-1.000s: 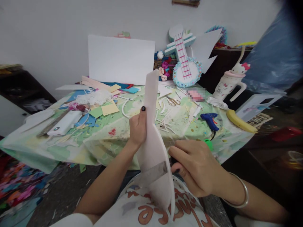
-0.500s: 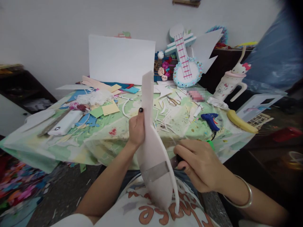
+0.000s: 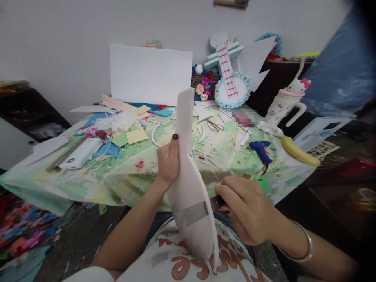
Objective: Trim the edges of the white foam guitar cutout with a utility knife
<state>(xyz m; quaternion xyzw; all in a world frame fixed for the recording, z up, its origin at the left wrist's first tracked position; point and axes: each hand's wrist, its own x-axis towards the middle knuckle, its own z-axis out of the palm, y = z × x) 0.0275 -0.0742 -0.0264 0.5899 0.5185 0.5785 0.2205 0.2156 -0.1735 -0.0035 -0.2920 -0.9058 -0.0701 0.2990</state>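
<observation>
My left hand [image 3: 168, 161] grips a tall, curved pale pink foam sheet [image 3: 188, 184], held upright above my lap, thumb against its near face. My right hand [image 3: 245, 207] is closed round the dark handle of a cutter knife. The knife's grey blade [image 3: 192, 213] lies across the lower part of the sheet. A thin cut strip [image 3: 216, 244] curls off the sheet's right edge.
A table with a green patterned cloth [image 3: 123, 176] carries paper scraps, scissors [image 3: 216, 126], a blue glue gun [image 3: 261, 150], a white power bank [image 3: 79, 152], a banana [image 3: 298, 150] and a cat-figure cup [image 3: 283, 103]. A white board [image 3: 151, 74] and a foam guitar [image 3: 229, 76] lean on the wall.
The blade has moved a little up the sheet, and the cut strip at the right edge has grown longer. My left hand shifted the sheet slightly left.
</observation>
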